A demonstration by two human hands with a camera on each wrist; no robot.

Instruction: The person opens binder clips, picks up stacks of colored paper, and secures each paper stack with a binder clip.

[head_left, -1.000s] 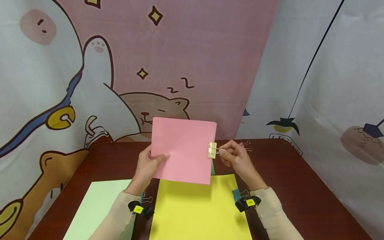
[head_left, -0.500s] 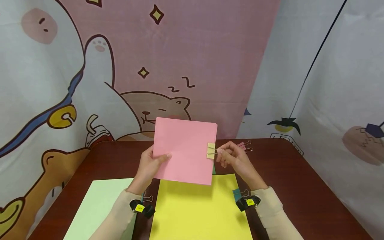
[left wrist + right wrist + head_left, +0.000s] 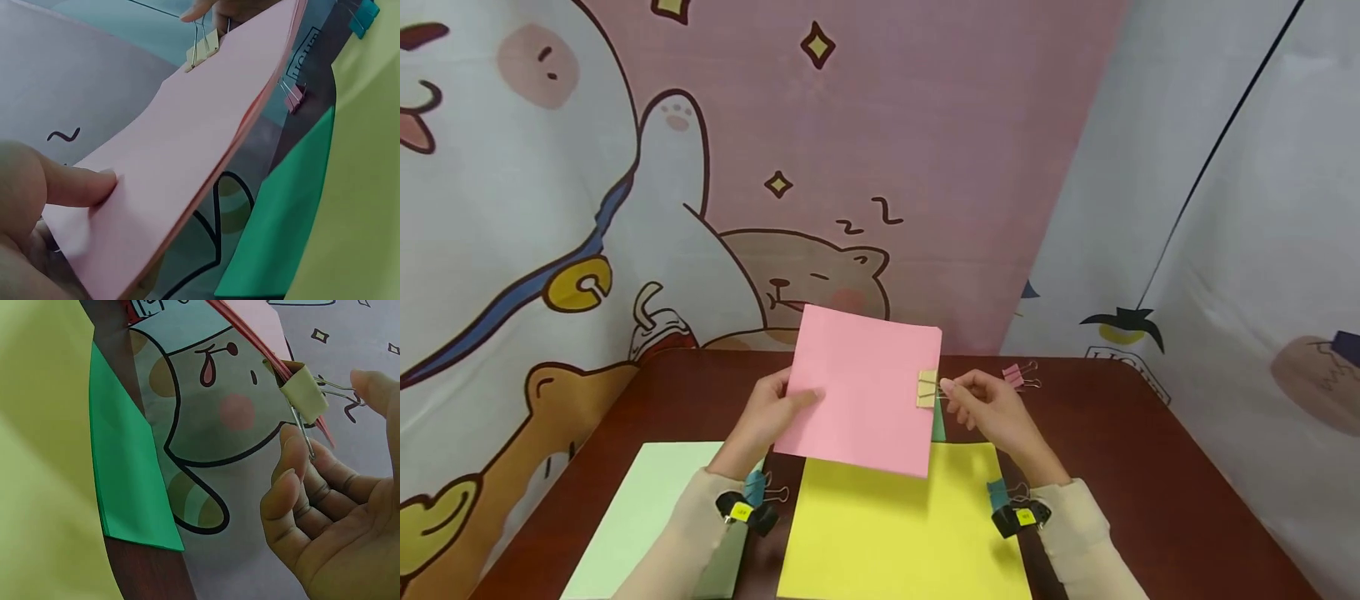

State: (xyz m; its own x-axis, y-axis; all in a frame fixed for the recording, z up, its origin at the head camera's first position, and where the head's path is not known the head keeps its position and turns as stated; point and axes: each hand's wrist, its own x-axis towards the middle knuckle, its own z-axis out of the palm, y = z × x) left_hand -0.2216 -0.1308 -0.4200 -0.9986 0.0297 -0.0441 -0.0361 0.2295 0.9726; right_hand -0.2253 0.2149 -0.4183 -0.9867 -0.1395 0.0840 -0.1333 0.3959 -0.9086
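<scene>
A stack of pink paper (image 3: 857,383) is held up above the table, tilted slightly. My left hand (image 3: 765,417) grips its left side, thumb flat on the front face; the other fingers are mostly hidden behind it. On the stack's right edge sits a pale yellow binder clip (image 3: 927,389), its body straddling the sheets in the right wrist view. My right hand (image 3: 1000,421) is at the clip's wire handles (image 3: 337,389), thumb at one and index finger at the other, which stand spread apart. Its remaining fingers are curled below.
Yellow paper (image 3: 906,533) lies in front, a teal binder clip (image 3: 997,494) at its right edge. Green paper (image 3: 128,456) shows beyond it. Pale green paper (image 3: 651,500) with another teal clip (image 3: 755,487) lies left. A pink binder clip (image 3: 1013,377) rests near the table's (image 3: 1165,492) back edge.
The pink stack has tilted a little more and dropped slightly in view, with both hands and the pale yellow clip. The head view has turned slightly to the left.
</scene>
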